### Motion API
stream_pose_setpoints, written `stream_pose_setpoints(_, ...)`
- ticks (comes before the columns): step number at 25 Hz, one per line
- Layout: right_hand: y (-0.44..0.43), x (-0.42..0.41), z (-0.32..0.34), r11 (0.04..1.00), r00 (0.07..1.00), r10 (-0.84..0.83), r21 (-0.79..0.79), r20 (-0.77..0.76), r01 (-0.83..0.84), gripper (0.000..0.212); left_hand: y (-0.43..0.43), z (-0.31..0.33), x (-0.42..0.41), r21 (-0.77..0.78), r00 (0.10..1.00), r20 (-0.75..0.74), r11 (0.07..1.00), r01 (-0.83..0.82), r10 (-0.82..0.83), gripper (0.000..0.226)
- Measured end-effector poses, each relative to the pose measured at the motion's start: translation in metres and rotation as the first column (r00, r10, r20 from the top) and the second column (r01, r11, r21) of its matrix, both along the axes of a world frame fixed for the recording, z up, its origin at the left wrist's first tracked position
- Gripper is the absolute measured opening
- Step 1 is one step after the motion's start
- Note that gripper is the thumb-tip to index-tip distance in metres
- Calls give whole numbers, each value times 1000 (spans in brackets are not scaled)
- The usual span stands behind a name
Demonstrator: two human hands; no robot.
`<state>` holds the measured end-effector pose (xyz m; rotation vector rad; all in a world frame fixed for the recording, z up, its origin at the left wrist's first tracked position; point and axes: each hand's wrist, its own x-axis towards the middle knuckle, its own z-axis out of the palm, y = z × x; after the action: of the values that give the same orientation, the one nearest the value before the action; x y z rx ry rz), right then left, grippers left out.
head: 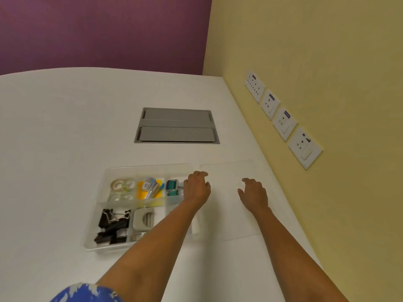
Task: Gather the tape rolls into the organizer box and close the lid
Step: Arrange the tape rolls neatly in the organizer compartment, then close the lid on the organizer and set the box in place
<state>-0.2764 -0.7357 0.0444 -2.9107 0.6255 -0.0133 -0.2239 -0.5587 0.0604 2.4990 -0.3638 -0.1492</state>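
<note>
A clear organizer box (99,223) lies open on the white table, split into compartments. Several clear tape rolls (122,185) sit in its far-left compartment. The flat transparent lid (229,171) rests on the table just right of the box. My left hand (196,187) hovers at the box's right rim, over the lid's left edge, fingers curled and apart, holding nothing. My right hand (254,194) is over the middle of the lid, palm down, fingers spread. Whether either hand touches the lid I cannot tell.
Other compartments hold black binder clips (112,225), pens on yellow notes (150,188), green clips (172,187) and a grey tape dispenser (142,219). A grey cable hatch (176,126) is set into the table behind. The yellow wall with sockets (283,120) runs along the right edge.
</note>
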Motion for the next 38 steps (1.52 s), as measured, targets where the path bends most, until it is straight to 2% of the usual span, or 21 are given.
stream_pose_setpoints(4, -58, -19, -8, 991, 987, -98, 82, -128, 109, 53, -43, -17, -15, -47, 973, -231, 999, -14, 3, 45)
stream_pose_setpoints(9, -90, -30, -23, 966, 959, -162, 159, -233, 202, 57, -60, -38, -23, 81, 906, -406, 992, -93, 118, 65)
stream_pose_setpoints(13, -95, -27, -28, 962, 964, -155, 190, -218, 198, 55, -67, -43, -23, 87, 847, -490, 978, -188, 206, 68)
stream_pose_setpoints(17, -95, -22, -31, 954, 967, -202, 194, -154, 230, 51, -74, -36, -20, -33, 834, -507, 963, -269, 216, 65)
stream_pose_setpoints(20, -101, -20, -30, 916, 950, -294, 253, -109, 312, 50, -74, -22, -14, -135, 699, -634, 843, -520, 329, 64)
stream_pose_setpoints(22, -107, -20, -30, 901, 942, -331, 279, -52, 332, 50, -75, -13, -7, -245, 644, -695, 736, -631, 320, 56)
stream_pose_setpoints(25, -108, -18, -27, 889, 934, -346, 352, 92, 295, 47, -79, 9, 4, -492, 644, -733, 483, -724, 218, 39)
stream_pose_setpoints(26, -107, -17, -23, 869, 916, -370, 407, 153, 283, 45, -79, 17, 7, -529, 659, -717, 438, -726, 228, 35)
stream_pose_setpoints(28, -104, -13, -9, 790, 860, -447, 560, 246, 250, 43, -74, 30, 10, -576, 716, -639, 443, -688, 281, 33)
stream_pose_setpoints(30, -100, -8, 10, 691, 811, -511, 698, 285, 190, 43, -65, 40, 14, -603, 771, -541, 485, -634, 335, 34)
stream_pose_setpoints(32, -95, -1, 35, 649, 784, -521, 754, 337, 107, 42, -56, 47, 17, -576, 781, -473, 528, -624, 407, 37)
stream_pose_setpoints(35, -75, 12, 82, 690, 696, -513, 724, 502, -13, 34, -48, 61, 22, -551, 773, -438, 541, -635, 460, 45)
stream_pose_setpoints(38, -38, 18, 125, 840, 546, -348, 512, 762, -180, 21, -40, 85, 26, -644, 823, -395, 516, -565, 408, 56)
